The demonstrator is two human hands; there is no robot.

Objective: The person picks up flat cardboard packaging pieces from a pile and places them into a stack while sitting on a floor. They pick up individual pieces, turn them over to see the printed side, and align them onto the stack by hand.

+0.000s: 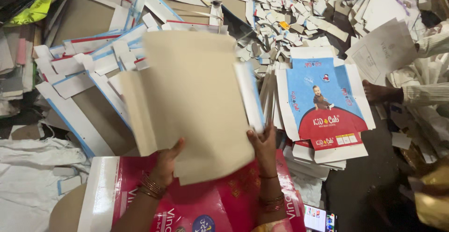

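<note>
Both my hands hold up one flat, die-cut cardboard box blank [191,101], its plain beige back facing me. My left hand [164,163] grips its lower left edge, thumb on the front. My right hand [264,144] grips its lower right edge, under a white side flap with a blue rim. Bangles show on both wrists. Beneath my arms lies a red printed cardboard sheet [220,199]. To the right sits a stack of blue and red printed box blanks [322,105] showing a picture of a child.
Flattened blanks with blue and red rims [84,73] pile up at the left. Small white cardboard offcuts [299,17] litter the top right. Another person's foot [381,93] and striped sleeve [425,94] are at the right. White cloth [32,166] lies lower left; a phone [320,218] at the bottom.
</note>
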